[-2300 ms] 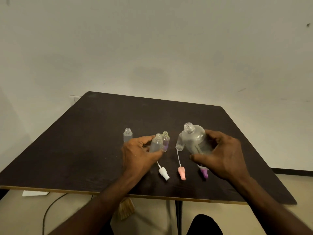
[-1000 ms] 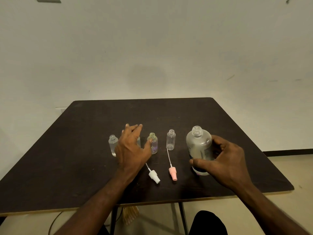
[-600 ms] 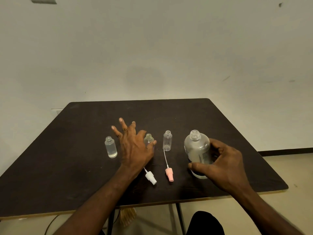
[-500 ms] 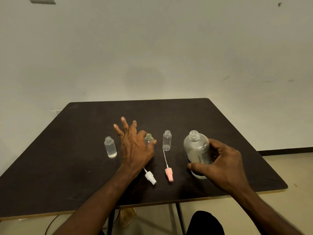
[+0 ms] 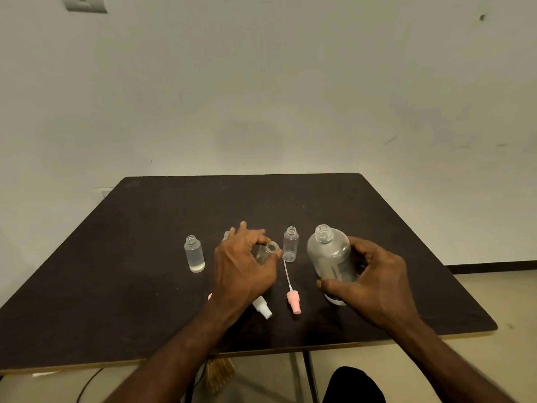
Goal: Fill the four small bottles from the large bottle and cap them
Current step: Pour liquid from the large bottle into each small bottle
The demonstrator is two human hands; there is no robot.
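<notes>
Dark brown tabletop (image 5: 145, 286) is backed by a pale wall. A small clear plastic bottle (image 5: 266, 253), its open neck tilted toward the large frosted bottle (image 5: 331, 257), is pinched by the left hand (image 5: 244, 271). Just right of it, the large bottle is gripped upright by the right hand (image 5: 374, 286), uncapped, partly filled.

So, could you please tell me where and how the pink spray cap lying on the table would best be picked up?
Pinch the pink spray cap across its thick pink head, coming from above. It lies flat on the table, its thin white tube pointing away toward the empty small bottle; the tube looks too slender for a firm grip.
</notes>
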